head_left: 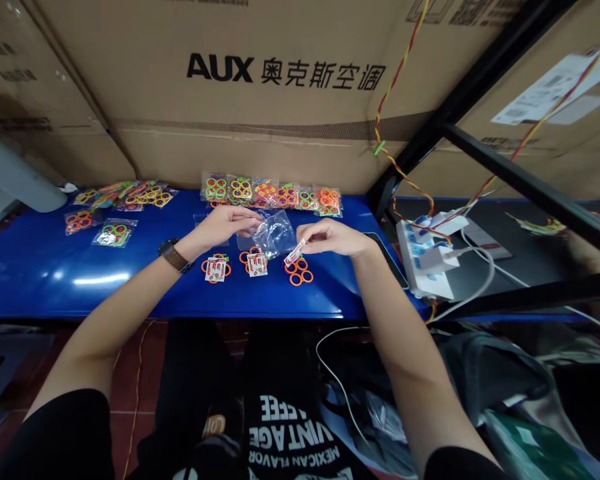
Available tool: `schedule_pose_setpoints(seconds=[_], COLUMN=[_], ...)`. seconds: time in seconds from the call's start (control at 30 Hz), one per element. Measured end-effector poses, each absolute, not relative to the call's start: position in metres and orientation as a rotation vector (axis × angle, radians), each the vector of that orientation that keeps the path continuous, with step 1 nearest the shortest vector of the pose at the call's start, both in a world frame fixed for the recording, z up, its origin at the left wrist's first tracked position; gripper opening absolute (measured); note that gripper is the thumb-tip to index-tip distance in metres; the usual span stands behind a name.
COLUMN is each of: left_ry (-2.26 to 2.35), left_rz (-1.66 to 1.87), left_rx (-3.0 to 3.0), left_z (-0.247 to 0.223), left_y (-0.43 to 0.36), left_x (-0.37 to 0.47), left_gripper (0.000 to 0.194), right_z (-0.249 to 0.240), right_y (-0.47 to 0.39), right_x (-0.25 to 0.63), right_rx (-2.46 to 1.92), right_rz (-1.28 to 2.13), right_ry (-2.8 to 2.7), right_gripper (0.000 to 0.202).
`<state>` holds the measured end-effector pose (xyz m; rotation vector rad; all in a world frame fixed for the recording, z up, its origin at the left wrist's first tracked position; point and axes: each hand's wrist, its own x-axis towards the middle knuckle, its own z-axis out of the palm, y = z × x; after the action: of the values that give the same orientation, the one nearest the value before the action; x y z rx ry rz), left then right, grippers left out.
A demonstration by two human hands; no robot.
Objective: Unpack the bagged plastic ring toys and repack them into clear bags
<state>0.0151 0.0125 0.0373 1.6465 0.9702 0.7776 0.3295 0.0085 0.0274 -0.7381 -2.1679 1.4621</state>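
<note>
My left hand (229,225), with a dark watch on the wrist, pinches a clear plastic bag (276,235) over the blue table (145,287). My right hand (330,238) holds a small white and red card (295,254) between thumb and fingers, just right of the bag. Below that card lie loose orange rings (301,276). Two more ring groups lie to the left, each with a card on top: one card (257,264) in the middle and another card (215,269) below my left wrist.
Bagged colored rings (215,189) line the back edge, with more packets (115,233) at the left. A dark flat device (387,260) and a power strip (423,259) with cables are at the right. Large cardboard boxes (260,113) stand behind. A black metal frame (530,180) crosses the right side.
</note>
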Motion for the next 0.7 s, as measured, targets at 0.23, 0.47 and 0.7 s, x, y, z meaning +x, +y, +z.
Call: schedule_pose_setpoints(seconds=[0.23,0.47,0.7], left_ry=[0.953,0.874,0.957], left_rz=[1.004,1.04,1.043], left_rx=[1.312,1.184,1.241], left_z=[0.025,0.016,0.01], left_y=[0.013,0.002,0.002], left_x=[0.009,0.006,0.008], left_gripper=[0.01,0.012,0.019], right_z=[0.046,0.013,0.001], right_y=[0.01,0.012,0.011], right_x=[0.258,0.232,0.24], right_rx=[-0.754,-0.784,-0.864], right_rz=[0.734,0.287,0.192], right_ry=[-2.013,-1.97,-2.021], right_gripper=[0.016,0.022,0.033])
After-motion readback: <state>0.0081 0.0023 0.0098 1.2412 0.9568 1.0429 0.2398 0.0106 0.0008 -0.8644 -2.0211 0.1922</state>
